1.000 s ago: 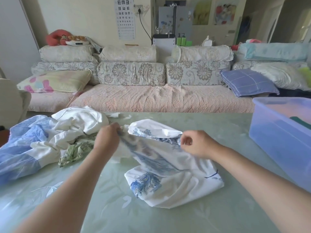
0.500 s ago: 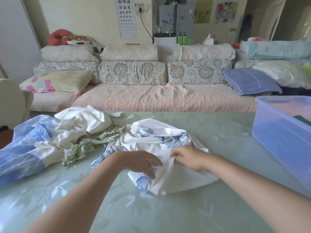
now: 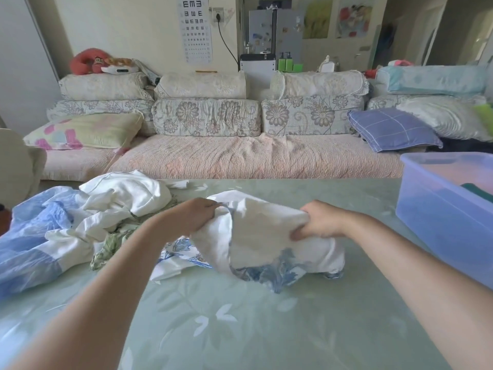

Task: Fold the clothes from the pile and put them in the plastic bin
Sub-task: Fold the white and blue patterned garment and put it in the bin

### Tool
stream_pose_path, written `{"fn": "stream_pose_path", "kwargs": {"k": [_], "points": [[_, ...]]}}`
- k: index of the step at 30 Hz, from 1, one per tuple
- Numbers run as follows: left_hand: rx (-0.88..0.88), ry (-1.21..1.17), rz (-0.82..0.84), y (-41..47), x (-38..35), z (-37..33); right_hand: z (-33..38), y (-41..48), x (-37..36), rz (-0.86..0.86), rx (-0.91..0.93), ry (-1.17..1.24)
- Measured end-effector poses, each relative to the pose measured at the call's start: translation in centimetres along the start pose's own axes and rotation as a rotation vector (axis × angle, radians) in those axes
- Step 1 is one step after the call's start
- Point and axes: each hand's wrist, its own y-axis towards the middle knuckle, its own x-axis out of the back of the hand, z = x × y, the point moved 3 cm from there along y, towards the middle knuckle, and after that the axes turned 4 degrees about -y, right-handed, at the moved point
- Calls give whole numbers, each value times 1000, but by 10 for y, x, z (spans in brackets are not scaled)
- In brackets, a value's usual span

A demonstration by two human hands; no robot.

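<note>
The white garment with blue print (image 3: 261, 231) is hanging in the centre of the frame, its lower edge trailing on the green tabletop (image 3: 240, 329). The left hand (image 3: 197, 217) and the right hand (image 3: 320, 222) are each gripping a bunch of its upper edge, fingers curled round the cloth. The person is probably opening it out to begin a fold; next it is needing flattening and squared edges. The pile (image 3: 125, 193) is lying at middle left, and the plastic bin (image 3: 440, 222) is sitting at the right edge.
</note>
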Motion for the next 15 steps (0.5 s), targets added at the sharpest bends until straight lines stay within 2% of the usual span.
{"fn": "stream_pose_path", "kwargs": {"k": [3,5,7,9,10,13,14,15], "points": [[85,189,19,2,9,2,-3,4,5,2,-68,12],[139,155,14,8,13,5,-4,8,9,22,-112,94],[209,-214,97,10,12,10,-6,15,10,63,-148,227],[156,-539,37,14,13,11,-8,27,5,93,-182,416],[190,-749,-90,19,18,12,-8,35,4,64,-189,523],[51,-1432,-132,38,11,10,-3,62,12,-182,-115,1006],[45,-1467,-184,44,8,14,-3,70,15,-244,-68,1196],[64,-1385,-249,54,5,23,-3,76,17,-276,-26,1309]]}}
